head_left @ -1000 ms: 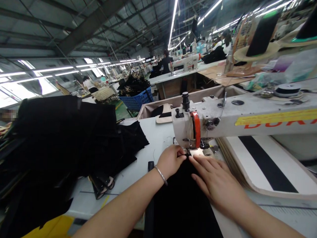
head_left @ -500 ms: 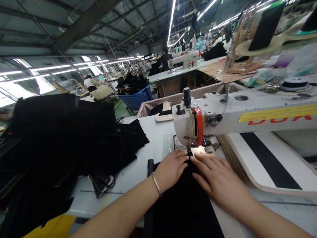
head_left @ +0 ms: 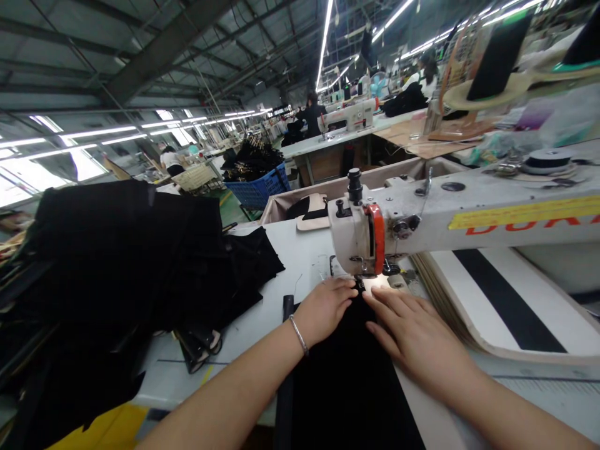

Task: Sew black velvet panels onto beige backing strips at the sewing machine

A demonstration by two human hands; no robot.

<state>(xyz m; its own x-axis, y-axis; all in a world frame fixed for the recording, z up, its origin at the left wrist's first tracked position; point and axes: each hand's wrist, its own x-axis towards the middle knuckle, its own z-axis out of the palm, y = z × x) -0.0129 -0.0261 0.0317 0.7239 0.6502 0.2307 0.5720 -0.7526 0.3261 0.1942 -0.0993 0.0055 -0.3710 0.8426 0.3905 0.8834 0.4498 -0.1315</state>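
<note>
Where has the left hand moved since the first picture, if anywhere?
Yes: judged against the sewing machine, the left hand has shifted slightly left and back.

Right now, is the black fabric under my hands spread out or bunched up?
Spread out: the black fabric runs in a broad panel toward you from the sewing machine, its right edge straight. Creases: cannot tell, too dark.

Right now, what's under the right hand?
Black material and a pale strip beside it show from under the right hand; whatever it covers directly can't be seen.
</note>
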